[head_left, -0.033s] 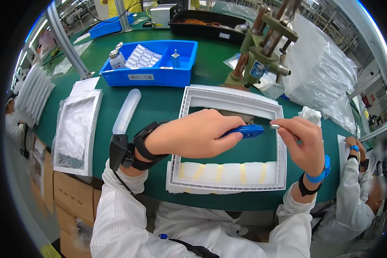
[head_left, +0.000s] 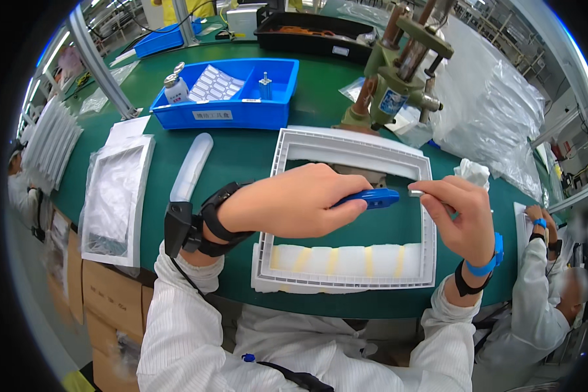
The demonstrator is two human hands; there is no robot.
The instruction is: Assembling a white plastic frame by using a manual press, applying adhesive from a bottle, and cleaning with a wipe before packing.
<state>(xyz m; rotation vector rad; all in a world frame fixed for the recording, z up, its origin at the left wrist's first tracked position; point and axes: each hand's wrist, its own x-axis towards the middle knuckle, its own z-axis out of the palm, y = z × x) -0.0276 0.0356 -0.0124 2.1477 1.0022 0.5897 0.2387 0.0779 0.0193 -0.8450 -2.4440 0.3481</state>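
My left hand point(head_left: 297, 201) is closed around a blue plastic tool point(head_left: 380, 198), its rounded end pointing right; whether it has a blade cannot be seen. Between the thumb and fingers of my right hand point(head_left: 460, 212) is a small silver metal cylinder point(head_left: 415, 193). A short gap separates the tool from the cylinder. Both hands are above a white rectangular plastic frame point(head_left: 427, 245) lying on the green table. Along the frame's near side runs a white padded strip point(head_left: 349, 262) with yellowish bands. My left hand and wrist hide part of the frame's left side.
A green press point(head_left: 389, 95) stands behind the frame. Back left is a blue divided tray point(head_left: 209, 117) with bottles and a label sheet. Left lie a clear plastic case point(head_left: 193, 166) and a wrapped frame point(head_left: 145, 196). Plastic bags point(head_left: 490, 104) and a co-worker point(head_left: 536, 287) are on the right.
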